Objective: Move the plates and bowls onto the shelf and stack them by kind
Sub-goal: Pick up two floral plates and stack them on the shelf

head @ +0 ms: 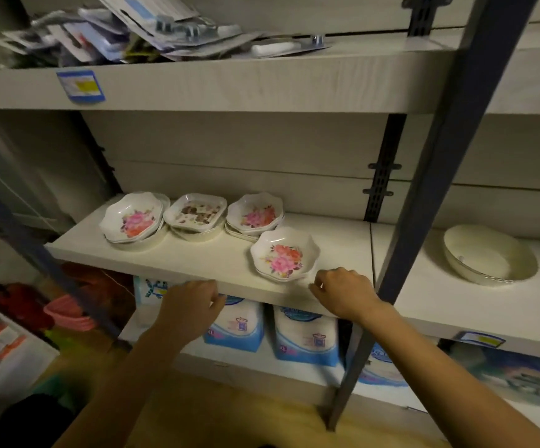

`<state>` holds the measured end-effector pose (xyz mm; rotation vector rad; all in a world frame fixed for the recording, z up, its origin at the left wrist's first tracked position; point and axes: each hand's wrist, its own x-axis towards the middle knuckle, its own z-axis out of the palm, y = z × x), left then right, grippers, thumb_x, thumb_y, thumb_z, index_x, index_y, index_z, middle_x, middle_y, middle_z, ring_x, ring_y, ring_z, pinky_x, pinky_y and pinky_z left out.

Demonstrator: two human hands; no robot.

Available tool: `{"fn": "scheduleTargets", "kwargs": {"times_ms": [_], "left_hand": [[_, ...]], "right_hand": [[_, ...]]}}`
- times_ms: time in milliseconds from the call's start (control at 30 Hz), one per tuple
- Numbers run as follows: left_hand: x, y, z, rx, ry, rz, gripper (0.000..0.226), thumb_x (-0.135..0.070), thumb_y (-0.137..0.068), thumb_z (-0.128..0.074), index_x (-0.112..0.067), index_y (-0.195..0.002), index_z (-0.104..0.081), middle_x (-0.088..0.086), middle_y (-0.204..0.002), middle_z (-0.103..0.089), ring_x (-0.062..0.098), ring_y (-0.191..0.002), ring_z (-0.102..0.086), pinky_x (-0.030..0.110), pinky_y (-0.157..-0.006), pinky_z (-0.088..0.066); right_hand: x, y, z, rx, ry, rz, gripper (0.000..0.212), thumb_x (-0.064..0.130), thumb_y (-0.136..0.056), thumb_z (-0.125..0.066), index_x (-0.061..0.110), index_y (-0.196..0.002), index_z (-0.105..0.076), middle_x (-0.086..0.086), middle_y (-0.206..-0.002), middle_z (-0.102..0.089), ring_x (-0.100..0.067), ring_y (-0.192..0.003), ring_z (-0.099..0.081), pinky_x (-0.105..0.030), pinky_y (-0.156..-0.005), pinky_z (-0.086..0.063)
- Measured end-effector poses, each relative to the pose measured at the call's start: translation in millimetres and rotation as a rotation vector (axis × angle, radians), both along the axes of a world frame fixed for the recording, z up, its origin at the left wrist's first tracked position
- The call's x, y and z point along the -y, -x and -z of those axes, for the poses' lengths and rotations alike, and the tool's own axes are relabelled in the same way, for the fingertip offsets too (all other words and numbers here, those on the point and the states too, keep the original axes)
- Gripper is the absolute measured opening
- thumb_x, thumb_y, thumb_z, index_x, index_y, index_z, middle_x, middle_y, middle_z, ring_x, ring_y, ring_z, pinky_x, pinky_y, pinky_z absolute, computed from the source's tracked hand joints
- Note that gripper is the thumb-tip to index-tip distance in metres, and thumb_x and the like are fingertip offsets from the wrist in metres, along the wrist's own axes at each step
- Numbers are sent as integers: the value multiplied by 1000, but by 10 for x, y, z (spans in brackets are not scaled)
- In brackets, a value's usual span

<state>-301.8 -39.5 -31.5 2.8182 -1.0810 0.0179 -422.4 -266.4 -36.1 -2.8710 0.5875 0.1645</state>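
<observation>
Two bare hands hover at the front edge of a pale wooden shelf where small floral dishes sit in four piles. Along the back stand a rose-patterned stack, a brown-patterned square stack and a second rose stack; a front stack sits nearer the edge. The right hand is just beside that front stack, fingers loosely curled around nothing; the left hand (also empty) curls at the shelf's lip. A plain cream bowl rests on the neighbouring shelf section, well apart.
</observation>
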Motion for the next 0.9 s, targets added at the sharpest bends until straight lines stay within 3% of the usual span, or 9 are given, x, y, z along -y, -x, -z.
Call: {"fn": "scheduleTargets", "kwargs": {"times_ms": [167,400,533,633,767,900], "left_hand": [[155,-552,10,21,-62,45,26,-41,-92,-43,-20,-77,-44,-2,-75,-52,18,-80,-59,29,-74,-46],[308,-1287,100,-26,-103,116,26,-41,-92,-41,-20,-77,-43,-3,-75,-48,20,-75,-51,27,-67,-36],[385,-1587,163,-52,-92,172,26,-43,-91,-41,-21,-77,-46,-5,-71,-49,16,-71,-48,28,-66,-38],[434,-1786,187,-92,-70,210,27,-42,-91,-42,-20,-76,-47,-3,-73,-53,17,-70,-51,30,-67,-44],[478,-1964,248,-139,-78,312,29,-42,-91,-44,-19,-77,-53,-2,-73,-55,19,-71,-55,29,-61,-39],[612,-2057,315,-220,-93,381,36,-42,-92,-42,-15,-68,-50,-2,-63,-51,21,-68,-53,30,-58,-35]], "right_hand": [[215,-506,168,83,-18,247,48,45,-97,-31,7,-111,-57,-13,-111,-63,-28,-92,-59,-32,-69,-39],[337,-987,426,-163,-21,448,47,47,-96,-31,11,-107,-60,-2,-85,-54,-18,-77,-52,-27,-67,-38],[323,-1077,480,-198,-14,531,36,36,-94,-39,11,-108,-60,-1,-86,-53,-18,-78,-51,-26,-68,-39],[344,-1133,479,-206,-132,622,32,34,-91,-44,10,-107,-59,-3,-88,-54,-19,-81,-52,-27,-70,-40],[322,-1160,443,-217,-217,687,23,33,-93,-42,13,-93,-54,-3,-87,-56,-18,-80,-54,-26,-68,-40],[295,-1122,316,-124,-253,748,32,33,-95,-38,9,-103,-59,-5,-93,-59,-21,-86,-56,-32,-77,-47]]}}
